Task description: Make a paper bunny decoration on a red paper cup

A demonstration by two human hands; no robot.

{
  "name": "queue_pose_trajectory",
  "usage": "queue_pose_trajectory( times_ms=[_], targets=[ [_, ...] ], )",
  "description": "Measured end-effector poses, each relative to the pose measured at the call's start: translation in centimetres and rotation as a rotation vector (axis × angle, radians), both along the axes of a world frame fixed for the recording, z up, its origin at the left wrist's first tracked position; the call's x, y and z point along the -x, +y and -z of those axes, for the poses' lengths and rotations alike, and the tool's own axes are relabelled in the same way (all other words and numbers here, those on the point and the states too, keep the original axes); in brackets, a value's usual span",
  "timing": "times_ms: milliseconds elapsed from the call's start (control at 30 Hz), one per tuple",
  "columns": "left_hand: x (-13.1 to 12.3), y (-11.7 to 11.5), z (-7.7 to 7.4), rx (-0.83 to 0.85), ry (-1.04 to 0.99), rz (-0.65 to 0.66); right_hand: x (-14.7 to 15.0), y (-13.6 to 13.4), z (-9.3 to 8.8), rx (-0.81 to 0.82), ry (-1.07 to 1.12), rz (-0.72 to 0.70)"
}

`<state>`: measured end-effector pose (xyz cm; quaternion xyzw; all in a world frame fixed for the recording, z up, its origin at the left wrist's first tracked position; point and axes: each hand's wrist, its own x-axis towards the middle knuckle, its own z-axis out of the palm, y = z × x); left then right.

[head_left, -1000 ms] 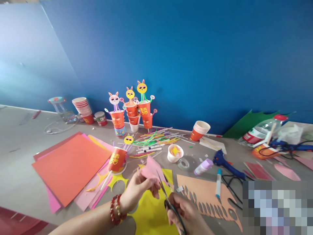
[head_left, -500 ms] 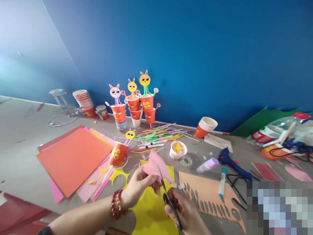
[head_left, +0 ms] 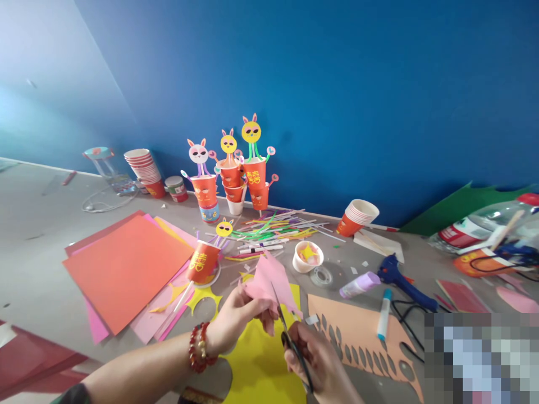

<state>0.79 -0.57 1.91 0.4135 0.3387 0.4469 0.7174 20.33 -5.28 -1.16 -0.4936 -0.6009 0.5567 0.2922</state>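
An angular pink paper piece point(head_left: 263, 280) is pinched by the left hand point(head_left: 244, 318); beside that hand, black-handled metal scissors point(head_left: 282, 318) are clasped in the right hand point(head_left: 310, 350).

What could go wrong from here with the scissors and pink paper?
1. The scissors' blades are close to the left hand's fingers, so a slip by the right hand might nick them.
2. The pink paper is held up by one hand, so it may flex and the cut could wander.
3. The yellow sheet lies beneath; a low blade might catch it.
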Motion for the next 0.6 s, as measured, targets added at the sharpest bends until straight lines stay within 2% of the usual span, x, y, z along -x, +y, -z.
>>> queue_pose_trajectory(
  times_ms=[267, 600],
  targets=[
    [0.1, -0.1, -0.8, -0.032, 0.014, -0.008, 0.3, -0.2, -0.4, 0.010, 0.026, 0.010],
    [0.7, -0.6, -3.1, -0.098, 0.047, 0.048, -0.3, -0.9, -1.5, 0.067, 0.120, 0.041]
  ],
)
